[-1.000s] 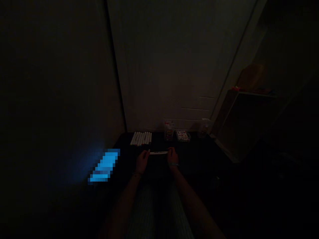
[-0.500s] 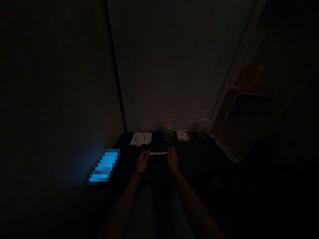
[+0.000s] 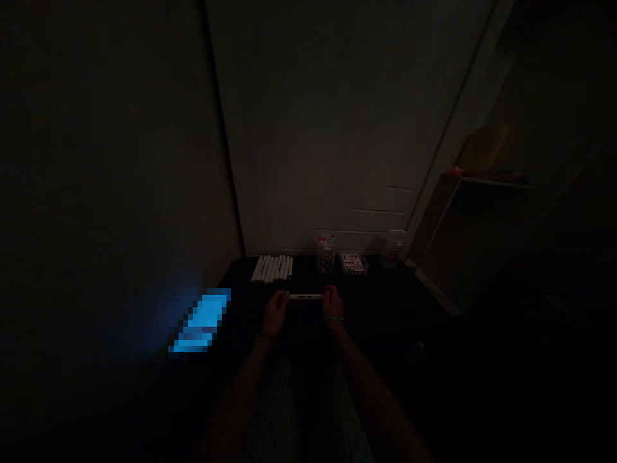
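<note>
A white marker (image 3: 305,296) lies level between my hands, with dark print along its barrel. My left hand (image 3: 276,312) is closed on its left end, and my right hand (image 3: 333,305) is closed on its right end. Beyond my left hand, several white markers (image 3: 272,269) lie side by side on the dark table (image 3: 376,308). Behind my right hand stands a clear plastic case (image 3: 326,256) with markers in it. A flat case (image 3: 353,263) with a colourful pattern lies to its right. The room is very dark, so fine detail is lost.
Another clear case (image 3: 394,247) stands at the table's back right, near the wall (image 3: 332,128). A bright blue blurred panel (image 3: 201,321) glows at the left edge. At the right is a shelf unit (image 3: 496,182) with a yellowish object (image 3: 483,146) on top.
The marker has turned slightly about its length, so more of its dark print faces me. Both hands stay in nearly the same place.
</note>
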`<state>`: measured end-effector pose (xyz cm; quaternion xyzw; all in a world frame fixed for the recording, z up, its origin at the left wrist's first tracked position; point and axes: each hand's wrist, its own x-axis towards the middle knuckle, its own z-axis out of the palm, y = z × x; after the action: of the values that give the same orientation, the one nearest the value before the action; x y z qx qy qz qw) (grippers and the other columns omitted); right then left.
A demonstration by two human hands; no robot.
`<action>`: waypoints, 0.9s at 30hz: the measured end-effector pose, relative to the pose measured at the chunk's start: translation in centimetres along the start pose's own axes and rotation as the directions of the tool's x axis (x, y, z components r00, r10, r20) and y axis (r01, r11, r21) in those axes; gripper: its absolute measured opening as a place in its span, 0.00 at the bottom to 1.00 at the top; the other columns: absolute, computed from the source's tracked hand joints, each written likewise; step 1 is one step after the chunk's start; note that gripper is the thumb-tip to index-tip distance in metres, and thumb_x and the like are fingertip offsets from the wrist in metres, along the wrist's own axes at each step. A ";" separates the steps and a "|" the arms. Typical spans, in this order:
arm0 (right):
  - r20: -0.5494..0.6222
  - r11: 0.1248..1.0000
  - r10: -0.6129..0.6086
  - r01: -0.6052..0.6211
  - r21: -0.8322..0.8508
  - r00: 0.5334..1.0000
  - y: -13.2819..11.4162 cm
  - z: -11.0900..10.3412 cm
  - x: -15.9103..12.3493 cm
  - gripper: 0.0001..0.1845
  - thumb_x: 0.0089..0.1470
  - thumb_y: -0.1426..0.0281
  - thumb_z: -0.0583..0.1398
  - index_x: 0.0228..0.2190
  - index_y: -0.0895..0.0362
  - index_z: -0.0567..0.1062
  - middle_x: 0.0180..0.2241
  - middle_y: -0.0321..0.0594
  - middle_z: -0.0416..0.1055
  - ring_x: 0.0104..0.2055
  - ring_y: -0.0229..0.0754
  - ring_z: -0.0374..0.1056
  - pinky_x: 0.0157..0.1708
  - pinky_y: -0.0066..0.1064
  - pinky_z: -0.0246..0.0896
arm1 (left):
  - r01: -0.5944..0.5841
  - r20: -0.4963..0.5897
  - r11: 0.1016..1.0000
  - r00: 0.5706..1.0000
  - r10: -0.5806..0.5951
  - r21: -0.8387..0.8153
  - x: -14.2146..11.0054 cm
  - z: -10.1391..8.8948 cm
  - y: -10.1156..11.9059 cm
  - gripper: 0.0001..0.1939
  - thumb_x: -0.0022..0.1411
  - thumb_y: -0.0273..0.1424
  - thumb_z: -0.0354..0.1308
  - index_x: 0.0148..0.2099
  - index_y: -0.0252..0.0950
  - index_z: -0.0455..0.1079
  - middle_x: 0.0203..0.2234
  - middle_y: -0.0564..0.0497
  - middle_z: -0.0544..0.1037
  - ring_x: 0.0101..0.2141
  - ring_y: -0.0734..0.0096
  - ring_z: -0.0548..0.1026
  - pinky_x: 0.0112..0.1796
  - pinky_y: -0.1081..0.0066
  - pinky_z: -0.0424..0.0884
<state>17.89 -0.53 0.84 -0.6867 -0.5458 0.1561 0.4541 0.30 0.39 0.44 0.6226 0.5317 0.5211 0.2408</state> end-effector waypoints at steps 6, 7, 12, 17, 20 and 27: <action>0.015 1.000 0.008 -0.008 -0.001 1.000 -0.1 0.0 0.0 0.17 0.55 0.66 0.42 0.39 0.52 0.67 0.29 0.35 0.69 0.30 0.36 0.64 0.29 0.25 0.54 | 0.002 0.023 1.000 1.000 -0.001 -0.028 0.0 -0.1 0.3 0.17 0.54 0.43 0.46 0.36 0.37 0.67 0.28 0.53 0.73 0.31 0.71 0.69 0.34 0.73 0.64; 0.018 1.000 0.011 -0.011 -0.001 1.000 -0.1 -0.1 0.0 0.17 0.55 0.66 0.42 0.39 0.52 0.67 0.29 0.35 0.69 0.30 0.36 0.64 0.30 0.25 0.54 | 0.006 0.029 0.999 1.000 -0.005 -0.040 0.0 -0.1 0.3 0.17 0.54 0.44 0.46 0.36 0.36 0.67 0.28 0.53 0.73 0.31 0.71 0.69 0.34 0.73 0.64; 0.012 1.000 0.009 -0.009 0.012 1.000 -0.3 -0.3 -0.1 0.16 0.55 0.66 0.43 0.39 0.52 0.67 0.29 0.35 0.69 0.30 0.37 0.64 0.30 0.26 0.55 | 0.031 0.028 0.998 0.999 -0.030 -0.052 -0.1 -0.2 0.7 0.19 0.53 0.45 0.46 0.34 0.36 0.67 0.25 0.53 0.71 0.29 0.72 0.68 0.32 0.74 0.63; 0.010 1.000 0.022 -0.022 0.021 1.000 -0.7 -0.5 -0.2 0.16 0.55 0.65 0.43 0.38 0.52 0.67 0.29 0.35 0.69 0.29 0.37 0.64 0.30 0.26 0.55 | 0.035 0.015 0.999 0.999 -0.035 -0.024 -0.3 -0.3 1.2 0.19 0.53 0.46 0.46 0.31 0.35 0.66 0.23 0.54 0.70 0.28 0.73 0.66 0.31 0.75 0.62; 0.002 0.999 0.013 -0.013 0.031 1.000 -0.7 -0.5 -0.2 0.17 0.55 0.65 0.43 0.38 0.52 0.68 0.27 0.35 0.69 0.28 0.36 0.64 0.29 0.25 0.55 | 0.035 0.014 0.999 0.999 -0.035 -0.007 -0.4 -0.3 1.4 0.19 0.54 0.47 0.45 0.30 0.35 0.66 0.23 0.55 0.69 0.27 0.74 0.66 0.30 0.76 0.61; -0.009 0.999 -0.003 0.003 0.041 1.000 -0.4 -0.3 -0.2 0.16 0.55 0.65 0.43 0.37 0.52 0.68 0.27 0.35 0.69 0.28 0.36 0.63 0.29 0.24 0.55 | -0.004 0.019 1.000 1.000 0.004 0.016 -0.4 -0.3 1.1 0.19 0.55 0.46 0.44 0.29 0.35 0.65 0.21 0.57 0.67 0.25 0.76 0.64 0.28 0.78 0.59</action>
<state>17.80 -0.81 1.28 -0.6772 -0.5415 0.1634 0.4706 0.48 -0.36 1.32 0.6306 0.5322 0.5114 0.2400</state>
